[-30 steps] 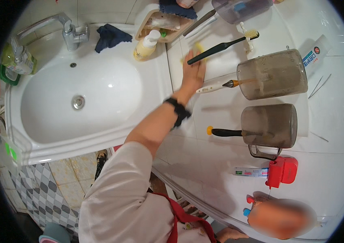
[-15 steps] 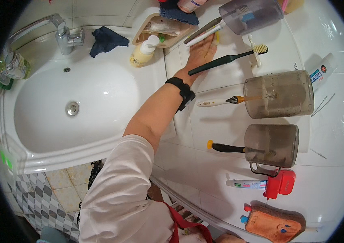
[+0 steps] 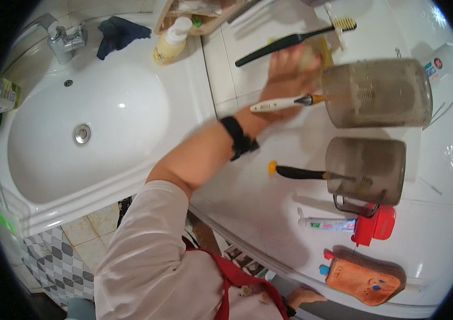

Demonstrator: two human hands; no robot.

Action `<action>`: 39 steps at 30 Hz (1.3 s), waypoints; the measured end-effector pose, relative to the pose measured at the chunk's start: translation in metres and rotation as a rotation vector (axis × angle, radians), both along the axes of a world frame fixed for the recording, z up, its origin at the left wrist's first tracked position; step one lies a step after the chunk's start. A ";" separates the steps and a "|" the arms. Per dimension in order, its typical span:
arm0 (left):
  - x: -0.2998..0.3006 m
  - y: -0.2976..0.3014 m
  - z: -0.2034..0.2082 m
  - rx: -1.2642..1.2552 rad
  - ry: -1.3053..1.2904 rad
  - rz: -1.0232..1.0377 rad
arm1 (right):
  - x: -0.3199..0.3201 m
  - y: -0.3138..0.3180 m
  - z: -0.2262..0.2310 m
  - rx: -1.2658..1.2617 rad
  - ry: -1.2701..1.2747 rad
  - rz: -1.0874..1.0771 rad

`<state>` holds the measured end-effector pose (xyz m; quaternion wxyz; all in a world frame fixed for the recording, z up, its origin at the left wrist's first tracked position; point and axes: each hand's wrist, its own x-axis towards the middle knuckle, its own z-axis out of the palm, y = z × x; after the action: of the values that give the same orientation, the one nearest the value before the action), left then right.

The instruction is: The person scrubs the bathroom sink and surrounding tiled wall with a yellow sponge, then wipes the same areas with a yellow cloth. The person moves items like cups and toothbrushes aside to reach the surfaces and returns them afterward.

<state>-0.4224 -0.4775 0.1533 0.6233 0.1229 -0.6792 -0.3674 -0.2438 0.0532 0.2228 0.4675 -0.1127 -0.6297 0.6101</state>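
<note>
My left hand, blurred by motion, reaches behind the dark green toothbrush and the white-handled toothbrush. Its fingers press a yellowish cloth or sponge against the white surface; part of this is hidden by the hand. A black band circles that wrist. The white-handled brush has its head inside a large smoky cup. Beside it, a smaller smoky cup holds a black toothbrush. At the lower edge, my right hand shows only in part, empty with its fingers stretched out.
At left is a white washbasin with a chrome tap. A dark cloth and a yellow pump bottle sit on its rim. A toothpaste tube in a red dispenser and an orange plush item are at lower right.
My left hand has moved down and right with the yellowish cloth or sponge, from beside the upper cup to behind the white-handled toothbrush. The view has shifted, and more of my right hand shows.
</note>
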 end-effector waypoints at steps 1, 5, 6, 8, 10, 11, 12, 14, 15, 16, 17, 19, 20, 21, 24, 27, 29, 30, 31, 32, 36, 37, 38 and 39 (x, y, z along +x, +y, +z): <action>0.017 0.038 -0.007 0.002 -0.070 -0.250 | -0.001 0.005 0.000 0.004 0.018 0.032; 0.071 0.143 -0.014 -0.176 0.075 -0.593 | -0.002 0.012 0.001 -0.110 -0.002 -0.042; 0.085 0.151 -0.024 -0.287 0.068 -0.587 | -0.001 0.011 0.003 -0.128 -0.021 -0.045; 0.092 0.147 -0.039 -0.342 -0.160 -0.678 | 0.001 0.003 0.005 -0.041 -0.003 -0.010; 0.078 0.120 -0.055 -0.142 -0.513 -0.815 | 0.003 -0.008 0.004 -0.098 0.014 0.010; 0.068 0.095 -0.068 -0.164 -0.135 -0.386 | 0.004 -0.012 0.005 -0.087 0.003 0.003; 0.048 0.071 -0.072 -0.005 -0.134 -0.248 | 0.002 -0.017 0.004 -0.106 0.001 0.005; 0.006 0.012 -0.079 0.112 -0.133 0.008 | 0.000 -0.021 0.005 -0.127 0.017 -0.074; -0.013 -0.019 -0.080 0.179 -0.128 0.056 | -0.001 -0.022 0.004 -0.124 0.011 -0.069; -0.028 -0.050 -0.081 0.238 -0.136 0.074 | 0.000 -0.022 0.005 -0.121 0.017 -0.048; -0.035 -0.081 -0.086 0.212 -0.158 0.098 | 0.001 -0.023 0.006 -0.122 0.022 -0.055; -0.040 -0.103 -0.087 0.421 -0.219 0.066 | 0.005 -0.025 0.006 -0.097 0.008 -0.076; -0.044 -0.103 -0.081 0.318 -0.195 0.058 | 0.006 -0.028 0.005 -0.096 -0.016 -0.082; -0.045 -0.106 -0.075 0.297 -0.244 0.028 | 0.008 -0.031 0.005 -0.122 -0.031 -0.102; -0.053 -0.109 -0.049 0.143 -0.008 0.092 | 0.002 -0.043 0.003 -0.077 -0.031 -0.086; -0.063 -0.144 -0.040 0.162 -0.108 0.100 | -0.007 -0.051 0.003 -0.052 -0.026 -0.090; -0.072 -0.166 -0.050 0.317 -0.100 0.019 | -0.013 -0.052 0.002 -0.046 -0.018 -0.095; -0.074 -0.167 -0.062 0.278 -0.047 -0.053 | -0.016 -0.053 0.001 -0.046 -0.018 -0.093; -0.078 -0.167 -0.074 0.236 -0.062 0.005 | -0.017 -0.053 0.001 -0.044 -0.019 -0.092; -0.076 -0.164 -0.091 0.276 -0.139 -0.054 | -0.019 -0.052 0.000 -0.039 -0.023 -0.093; -0.060 -0.154 -0.163 0.474 -0.324 -0.091 | -0.025 -0.054 -0.002 -0.039 -0.028 -0.090; -0.057 -0.152 -0.176 0.499 -0.268 -0.059 | -0.026 -0.054 -0.002 -0.039 -0.030 -0.088; -0.056 -0.149 -0.184 0.589 -0.264 -0.058 | -0.027 -0.055 -0.003 -0.034 -0.029 -0.085; -0.057 -0.146 -0.189 0.583 -0.197 -0.062 | -0.028 -0.055 -0.003 -0.033 -0.025 -0.084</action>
<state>-0.4791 -0.6240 -0.0358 0.4815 0.3106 -0.6058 -0.5520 -0.2714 -0.0020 0.2200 0.4828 -0.1546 -0.6199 0.5989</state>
